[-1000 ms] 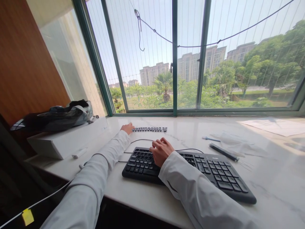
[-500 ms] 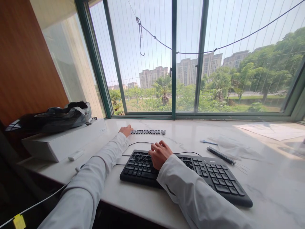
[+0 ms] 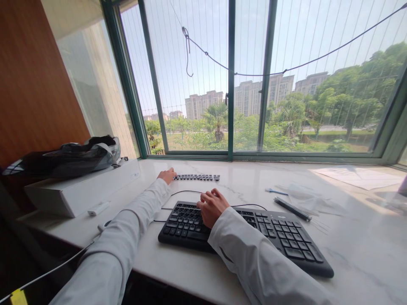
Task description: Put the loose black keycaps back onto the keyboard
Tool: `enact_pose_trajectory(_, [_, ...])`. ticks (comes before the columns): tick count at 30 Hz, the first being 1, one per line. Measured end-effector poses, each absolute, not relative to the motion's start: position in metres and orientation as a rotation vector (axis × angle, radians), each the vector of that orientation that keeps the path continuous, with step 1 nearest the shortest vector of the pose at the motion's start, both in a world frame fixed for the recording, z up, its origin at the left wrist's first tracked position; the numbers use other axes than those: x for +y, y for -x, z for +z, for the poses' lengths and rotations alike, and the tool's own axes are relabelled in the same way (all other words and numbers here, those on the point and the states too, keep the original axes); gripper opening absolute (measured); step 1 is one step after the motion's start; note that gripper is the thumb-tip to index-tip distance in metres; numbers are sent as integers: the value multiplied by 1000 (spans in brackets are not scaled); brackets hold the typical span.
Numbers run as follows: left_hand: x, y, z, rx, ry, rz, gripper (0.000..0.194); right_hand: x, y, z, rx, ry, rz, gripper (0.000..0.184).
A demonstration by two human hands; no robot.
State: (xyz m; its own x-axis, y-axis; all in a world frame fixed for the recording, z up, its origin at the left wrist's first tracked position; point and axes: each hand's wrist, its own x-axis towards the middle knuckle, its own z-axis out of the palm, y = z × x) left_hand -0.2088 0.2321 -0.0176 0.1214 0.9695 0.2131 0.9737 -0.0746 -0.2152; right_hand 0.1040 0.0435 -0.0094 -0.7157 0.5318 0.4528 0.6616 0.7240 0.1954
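Note:
A black keyboard [image 3: 294, 239] lies on the white marbled counter, with some of its upper left keys off and bare sockets showing. Over its left half hovers or rests my right hand [image 3: 213, 207], fingers curled in and closed; whatever is between the fingertips is hidden. Beyond the keyboard, loose black keycaps [image 3: 197, 177] stand in neat rows. My left hand [image 3: 166, 175] is at the left end of these rows, its fingers bent together by the nearest keycaps. I cannot make out what its fingertips hold.
Right of the keyboard lie a blue-tipped thin tool [image 3: 277, 192], a dark slim tool [image 3: 292, 209] with wires and a clear plastic bag [image 3: 307, 195]. At left, a black bag [image 3: 70, 159] sits on a white box [image 3: 73, 194]. A black cable runs behind the keyboard.
The view has shifted slightly. Both hands stay in nearly the same places, the left by the keycap rows and the right over the keyboard.

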Motion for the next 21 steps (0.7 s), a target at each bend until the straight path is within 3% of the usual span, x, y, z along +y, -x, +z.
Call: enact_pose_trajectory(21, [234,200,-12,-1919,2051,-67,30,46,-104,-11,-2570,903,-491,20])
